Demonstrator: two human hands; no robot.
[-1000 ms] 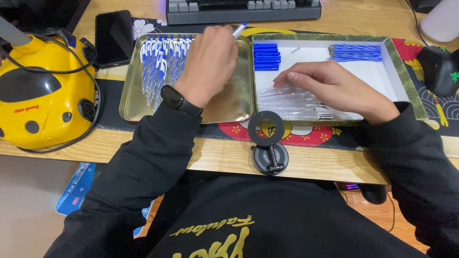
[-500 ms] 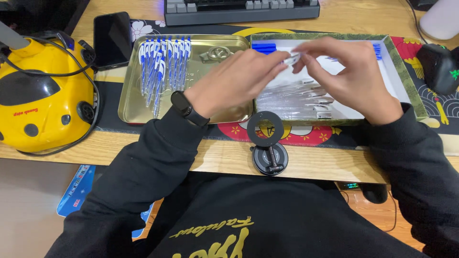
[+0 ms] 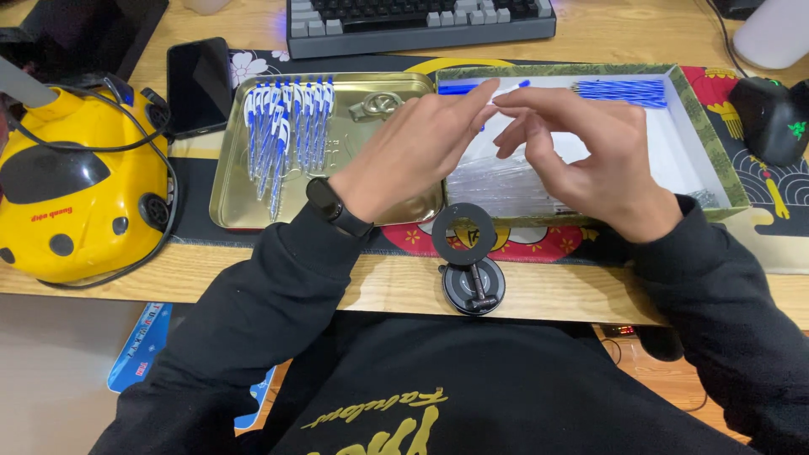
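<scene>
The tin tray [image 3: 236, 198] is looking like thin metal, glossy and gold-coloured, and it is reflecting the light. The pens [image 3: 286, 126] in it are showing smooth white and blue plastic. The box [image 3: 716, 160] seems to be cardboard, matt white inside. The clear tubes [image 3: 497, 181] are shining like transparent plastic. The desk [image 3: 253, 286] is showing pale wood grain. The sleeves [image 3: 253, 337] are matt black cloth.
</scene>
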